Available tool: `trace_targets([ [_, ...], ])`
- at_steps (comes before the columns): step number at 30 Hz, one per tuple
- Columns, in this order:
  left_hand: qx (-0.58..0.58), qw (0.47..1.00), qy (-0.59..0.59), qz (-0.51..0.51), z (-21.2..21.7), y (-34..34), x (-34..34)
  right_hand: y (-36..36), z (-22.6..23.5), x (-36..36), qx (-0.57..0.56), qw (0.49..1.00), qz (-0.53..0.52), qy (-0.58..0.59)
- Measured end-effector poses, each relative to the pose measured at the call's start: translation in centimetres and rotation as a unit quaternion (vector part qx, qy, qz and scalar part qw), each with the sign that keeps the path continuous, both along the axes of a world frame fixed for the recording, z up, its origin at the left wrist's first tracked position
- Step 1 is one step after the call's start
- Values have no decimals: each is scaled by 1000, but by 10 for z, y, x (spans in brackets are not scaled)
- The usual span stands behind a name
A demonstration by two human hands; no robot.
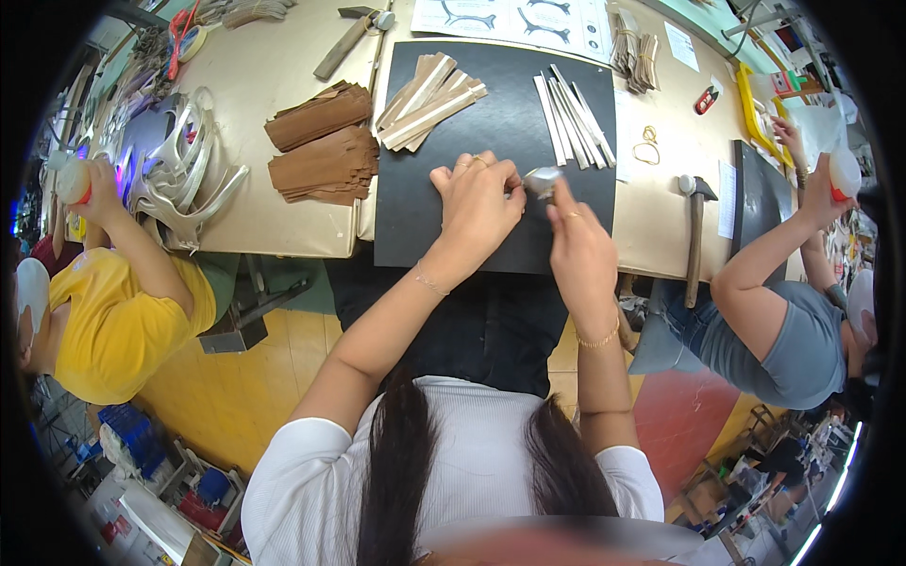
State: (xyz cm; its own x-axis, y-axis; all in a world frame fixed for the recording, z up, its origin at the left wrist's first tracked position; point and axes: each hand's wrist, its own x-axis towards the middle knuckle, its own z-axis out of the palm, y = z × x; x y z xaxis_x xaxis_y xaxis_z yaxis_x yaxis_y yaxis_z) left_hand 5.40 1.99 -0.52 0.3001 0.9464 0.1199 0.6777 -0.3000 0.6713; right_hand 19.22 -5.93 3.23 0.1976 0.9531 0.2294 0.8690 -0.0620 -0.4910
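Observation:
Over the black mat (510,104), my left hand (477,203) has its fingers bent and pressed together; whatever lies under or between them is hidden. Close beside it, my right hand (582,250) is closed round a hammer (543,177). Its silver head shows near my left fingertips, while the handle is mostly covered by my fingers. Beyond my left hand lies a fanned pile of cream-and-brown strips (434,102). Several narrow white strips (571,118) rest at the mat's right. Off the mat's left edge sit two stacks of brown leather pieces (323,160).
A second hammer (354,40) lies at the far left, and another hammer (696,236) at the right. White straps (184,170) heap up on the left. Rubber bands (646,146), strip bundles (637,57) and a printed sheet (514,24) are around. Co-workers (132,311) sit on both sides.

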Motion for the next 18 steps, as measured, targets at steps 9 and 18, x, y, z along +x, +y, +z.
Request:
trace_targets([
  [9,9,1000,15,-14,-2,-2,-4,1,-3,-3,-30,1000,-3,3],
  [18,89,995,1,-34,-4,-8,-17,0,5,-7,-114,993,-14,-24],
])
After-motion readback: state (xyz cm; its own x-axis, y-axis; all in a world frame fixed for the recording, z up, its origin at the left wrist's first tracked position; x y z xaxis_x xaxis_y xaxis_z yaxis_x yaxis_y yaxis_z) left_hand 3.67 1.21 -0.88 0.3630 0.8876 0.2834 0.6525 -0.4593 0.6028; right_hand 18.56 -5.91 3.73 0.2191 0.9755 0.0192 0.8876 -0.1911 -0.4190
